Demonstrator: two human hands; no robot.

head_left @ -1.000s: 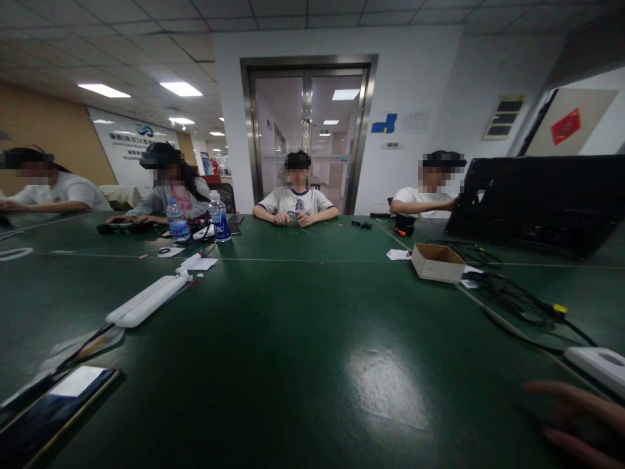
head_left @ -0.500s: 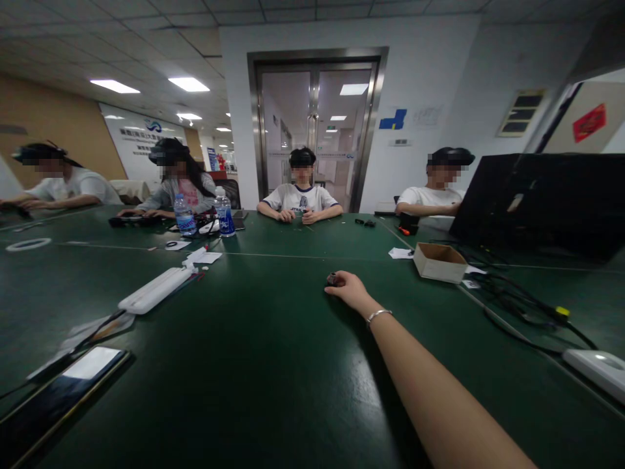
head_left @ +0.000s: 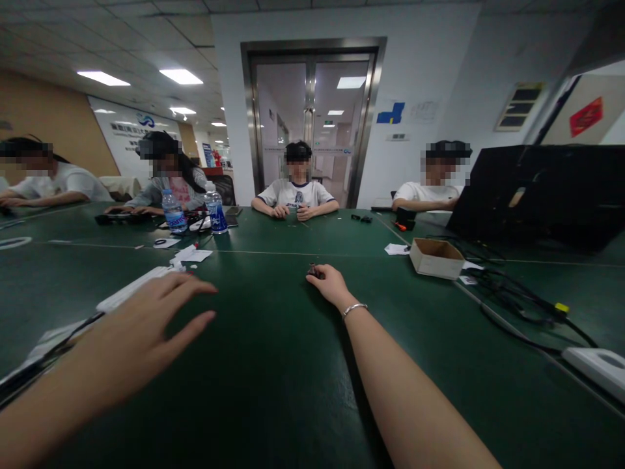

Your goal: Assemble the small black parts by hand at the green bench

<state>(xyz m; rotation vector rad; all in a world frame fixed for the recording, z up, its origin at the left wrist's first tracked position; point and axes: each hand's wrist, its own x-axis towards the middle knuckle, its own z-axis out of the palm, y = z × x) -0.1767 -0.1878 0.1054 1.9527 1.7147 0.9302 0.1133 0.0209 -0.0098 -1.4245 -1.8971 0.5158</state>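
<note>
My right hand (head_left: 329, 284) is stretched far out over the green table (head_left: 273, 365), a bracelet on its wrist. Its fingers are curled around a small dark object (head_left: 312, 269) that rests at the fingertips on the table. My left hand (head_left: 146, 319) hovers over the table's near left with its fingers spread and nothing in it. It partly covers a white power strip (head_left: 122, 294).
A small cardboard box (head_left: 436, 257) stands to the right, with black cables (head_left: 517, 299) and a white device (head_left: 593, 368) beyond it. A black case (head_left: 541, 195) rises at far right. Two water bottles (head_left: 215, 210) stand at the back left. Several people sit around the table's far side.
My right arm reached out across the table and closed on the small dark object. My left hand has come into view from the lower left, above the power strip.
</note>
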